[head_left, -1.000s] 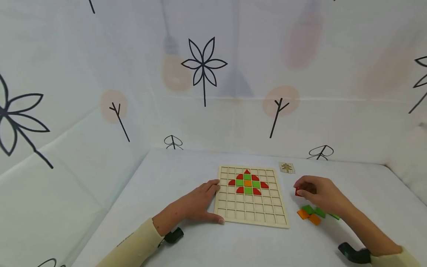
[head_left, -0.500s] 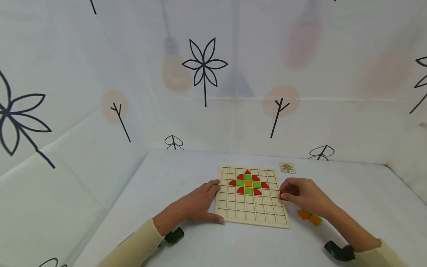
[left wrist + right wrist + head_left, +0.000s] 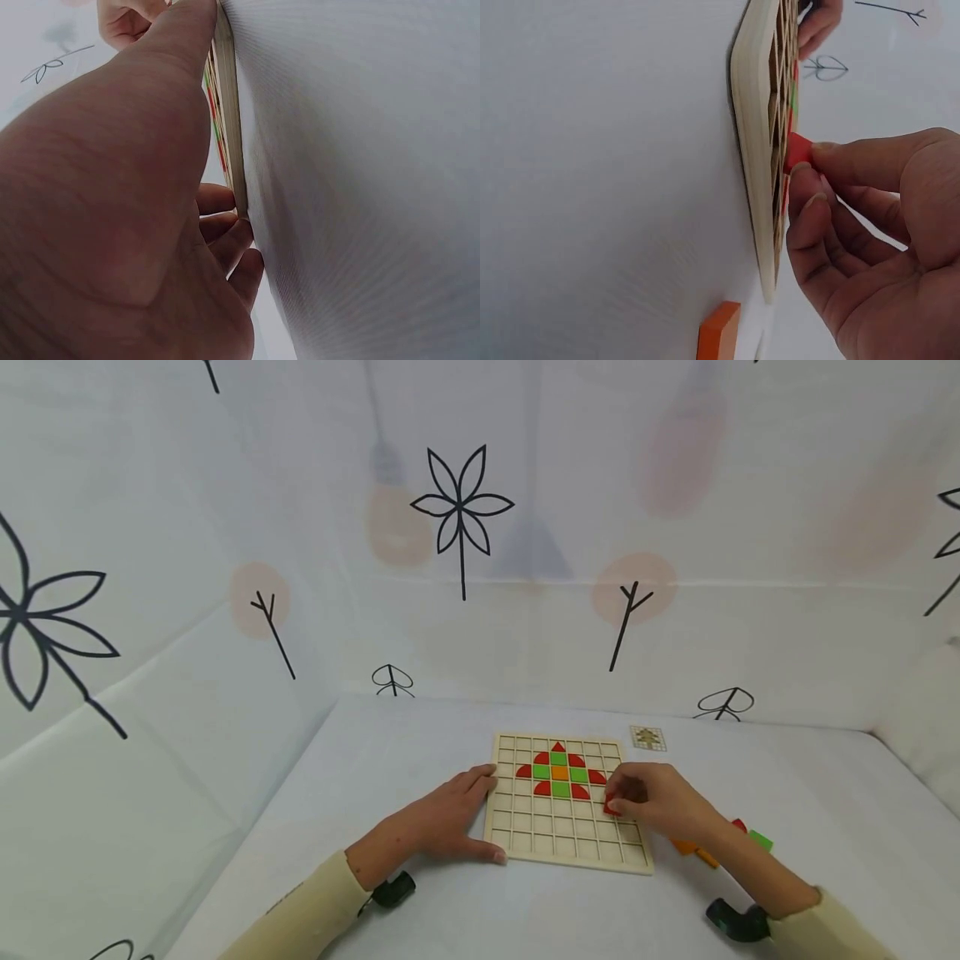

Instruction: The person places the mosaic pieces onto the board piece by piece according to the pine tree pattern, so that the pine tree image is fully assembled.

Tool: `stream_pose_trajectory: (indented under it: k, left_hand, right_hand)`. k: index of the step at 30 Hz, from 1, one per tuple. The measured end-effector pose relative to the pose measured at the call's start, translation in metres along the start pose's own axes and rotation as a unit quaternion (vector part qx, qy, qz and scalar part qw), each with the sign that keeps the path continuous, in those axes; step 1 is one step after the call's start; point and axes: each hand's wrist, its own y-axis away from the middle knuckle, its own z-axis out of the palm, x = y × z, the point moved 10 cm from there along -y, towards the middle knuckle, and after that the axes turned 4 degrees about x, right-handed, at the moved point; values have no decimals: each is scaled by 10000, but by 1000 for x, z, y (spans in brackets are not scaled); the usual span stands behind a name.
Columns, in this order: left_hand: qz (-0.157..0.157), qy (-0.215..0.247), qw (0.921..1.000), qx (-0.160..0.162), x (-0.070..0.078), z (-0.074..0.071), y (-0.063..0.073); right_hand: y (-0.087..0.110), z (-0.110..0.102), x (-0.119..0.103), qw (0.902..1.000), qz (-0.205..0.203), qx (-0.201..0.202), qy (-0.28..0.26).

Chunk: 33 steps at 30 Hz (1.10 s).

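Right hand [image 3: 654,793] shifted left, pinching small red tile [image 3: 798,150] over pale wooden grid board [image 3: 555,844].
Tile lies right of red-green-orange pattern [image 3: 559,772]; left hand [image 3: 448,817], fingers extended, touches opposite edge.

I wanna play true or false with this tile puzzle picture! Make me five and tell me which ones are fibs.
1. The right hand pinches a small red tile. True.
2. The left hand is holding up a green tile. False: it touches the left edge of the pale square-grid board.
3. A red triangle tile sits at the top of the coloured pattern. True.
4. The tile in the pattern's middle is red. False: it is an orange square tile, with green on all four sides.
5. Every square on the board is filled. False: lots of squares are bare, including the ones along its near edge.
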Motion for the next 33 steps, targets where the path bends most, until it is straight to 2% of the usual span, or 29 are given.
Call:
stream_pose_trajectory:
  k: [13,23,33]
  left_hand:
    - [0,40,10000,-5,0,1,0]
    - [-2,-4,10000,-32,1,1,0]
    - [5,-5,10000,-32,0,2,-1]
  right_hand:
    - [-6,9,-6,9997,-243,-49,4]
    - [-2,10,-8,9996,-125,5,240]
    - [-2,12,-16,9975,-629,-144,282]
